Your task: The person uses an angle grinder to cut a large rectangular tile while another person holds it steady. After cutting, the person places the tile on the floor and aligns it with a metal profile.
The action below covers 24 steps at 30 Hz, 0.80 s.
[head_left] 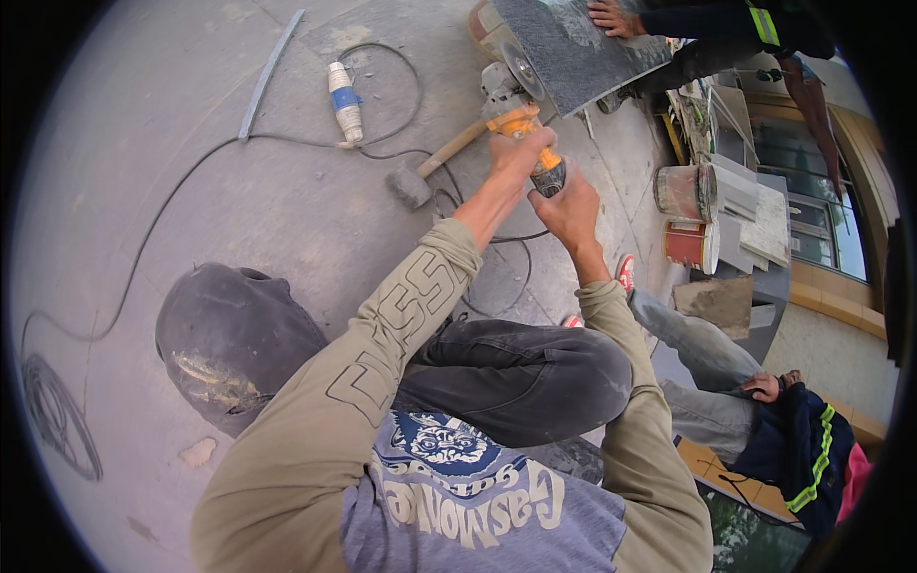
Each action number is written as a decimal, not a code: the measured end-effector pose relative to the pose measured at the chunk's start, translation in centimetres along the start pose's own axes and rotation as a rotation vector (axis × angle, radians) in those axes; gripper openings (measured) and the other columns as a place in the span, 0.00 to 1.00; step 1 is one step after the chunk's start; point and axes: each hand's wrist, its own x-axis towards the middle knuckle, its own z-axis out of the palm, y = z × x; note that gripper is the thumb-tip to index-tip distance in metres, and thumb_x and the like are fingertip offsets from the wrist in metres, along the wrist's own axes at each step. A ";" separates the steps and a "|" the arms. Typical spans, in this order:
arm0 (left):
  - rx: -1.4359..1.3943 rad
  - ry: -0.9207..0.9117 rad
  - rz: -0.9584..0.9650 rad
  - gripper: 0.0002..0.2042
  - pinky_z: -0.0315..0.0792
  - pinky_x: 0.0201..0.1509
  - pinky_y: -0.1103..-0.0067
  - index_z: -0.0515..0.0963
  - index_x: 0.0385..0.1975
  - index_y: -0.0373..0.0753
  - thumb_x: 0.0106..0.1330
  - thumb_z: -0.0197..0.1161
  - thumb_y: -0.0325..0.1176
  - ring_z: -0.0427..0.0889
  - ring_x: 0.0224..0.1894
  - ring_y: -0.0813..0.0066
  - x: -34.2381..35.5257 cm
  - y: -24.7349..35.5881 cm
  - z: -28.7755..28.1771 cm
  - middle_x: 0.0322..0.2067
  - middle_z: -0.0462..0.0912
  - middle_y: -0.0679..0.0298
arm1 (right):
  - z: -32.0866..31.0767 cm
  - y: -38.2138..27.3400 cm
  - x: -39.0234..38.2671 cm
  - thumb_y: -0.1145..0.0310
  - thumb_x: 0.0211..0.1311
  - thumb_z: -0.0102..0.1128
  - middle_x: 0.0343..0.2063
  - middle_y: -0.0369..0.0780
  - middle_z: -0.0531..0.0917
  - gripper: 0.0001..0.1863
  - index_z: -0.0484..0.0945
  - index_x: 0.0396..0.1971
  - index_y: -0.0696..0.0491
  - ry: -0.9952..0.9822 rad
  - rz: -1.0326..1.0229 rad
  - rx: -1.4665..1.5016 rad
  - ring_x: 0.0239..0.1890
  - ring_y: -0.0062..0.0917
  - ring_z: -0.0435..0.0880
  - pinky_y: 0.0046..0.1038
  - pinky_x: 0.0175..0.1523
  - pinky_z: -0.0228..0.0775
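An orange-and-grey angle grinder [517,121] is held out in front of me in both hands. My left hand [517,156] is wrapped round its body, behind the metal head. My right hand [570,206] is closed round the black rear end of the same grinder. The round cutting disc [522,73] stands on edge at the near left edge of a dark grey stone slab [580,59]; whether it touches the stone I cannot tell. A co-worker's hand [616,18] lies flat on the far part of the slab.
Left of the grinder lies a mallet [410,187] with a wooden handle. A blue-and-white cable connector [346,102], a metal strip [271,76] and a coiled cable [59,415] lie on the floor. Buckets [685,193] and tile pieces stand right; another person in jeans [702,339] sits nearby.
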 end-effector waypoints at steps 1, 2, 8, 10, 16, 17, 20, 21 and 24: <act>0.000 0.004 -0.011 0.17 0.76 0.40 0.72 0.80 0.37 0.34 0.49 0.77 0.28 0.83 0.35 0.72 -0.4 0.1 0.2 0.35 0.83 0.63 | -0.1 0.2 -0.2 0.64 0.46 0.78 0.37 0.48 0.91 0.29 0.82 0.53 0.51 0.002 0.004 0.001 0.42 0.51 0.90 0.45 0.47 0.82; -0.001 0.009 -0.022 0.17 0.76 0.41 0.72 0.80 0.37 0.34 0.48 0.77 0.28 0.83 0.35 0.72 -0.7 0.1 0.4 0.35 0.83 0.63 | -0.2 0.3 -0.4 0.64 0.47 0.77 0.37 0.48 0.91 0.29 0.82 0.53 0.51 0.003 0.007 0.003 0.42 0.51 0.90 0.45 0.47 0.82; -0.008 0.005 -0.012 0.17 0.76 0.41 0.72 0.81 0.37 0.34 0.48 0.78 0.29 0.83 0.35 0.72 -0.7 0.0 0.4 0.35 0.83 0.63 | -0.2 0.4 -0.3 0.63 0.47 0.77 0.38 0.49 0.91 0.30 0.82 0.54 0.51 -0.004 0.006 -0.009 0.43 0.51 0.91 0.45 0.48 0.82; -0.022 0.003 0.005 0.17 0.76 0.40 0.72 0.81 0.37 0.34 0.47 0.78 0.29 0.83 0.34 0.72 -0.4 -0.1 0.5 0.35 0.83 0.63 | -0.2 0.4 -0.2 0.63 0.47 0.77 0.38 0.49 0.91 0.30 0.82 0.55 0.50 -0.006 0.018 -0.025 0.43 0.51 0.91 0.46 0.48 0.82; -0.063 -0.009 0.016 0.17 0.77 0.38 0.72 0.80 0.36 0.34 0.48 0.78 0.28 0.83 0.33 0.72 0.0 -0.2 0.5 0.34 0.83 0.63 | -0.2 0.3 0.1 0.62 0.48 0.76 0.37 0.50 0.91 0.32 0.81 0.56 0.52 -0.008 0.010 -0.023 0.42 0.52 0.91 0.45 0.47 0.82; -0.067 -0.012 0.025 0.16 0.77 0.38 0.73 0.80 0.36 0.34 0.48 0.78 0.28 0.83 0.33 0.72 0.1 -0.3 0.6 0.34 0.83 0.63 | -0.2 0.4 0.2 0.62 0.48 0.76 0.36 0.50 0.91 0.31 0.81 0.56 0.52 -0.004 -0.001 -0.021 0.42 0.52 0.91 0.45 0.47 0.82; -0.037 -0.019 0.009 0.17 0.77 0.38 0.73 0.80 0.37 0.34 0.48 0.78 0.28 0.83 0.34 0.72 0.7 0.0 0.4 0.35 0.83 0.63 | -0.1 0.2 0.6 0.63 0.47 0.77 0.37 0.49 0.91 0.30 0.81 0.54 0.51 -0.012 0.011 -0.027 0.41 0.52 0.90 0.46 0.47 0.81; -0.038 -0.018 0.005 0.17 0.77 0.38 0.73 0.80 0.37 0.34 0.48 0.78 0.27 0.83 0.33 0.72 0.7 0.1 0.5 0.35 0.83 0.63 | 0.0 0.3 0.7 0.63 0.47 0.77 0.36 0.49 0.91 0.30 0.81 0.54 0.51 -0.010 0.007 -0.024 0.41 0.52 0.90 0.46 0.47 0.81; -0.045 -0.014 0.004 0.16 0.77 0.38 0.73 0.80 0.37 0.35 0.48 0.78 0.27 0.83 0.33 0.73 0.9 0.2 0.5 0.34 0.83 0.64 | 0.1 0.4 1.0 0.63 0.47 0.76 0.36 0.50 0.90 0.30 0.81 0.54 0.52 -0.006 -0.003 -0.016 0.40 0.53 0.90 0.47 0.46 0.81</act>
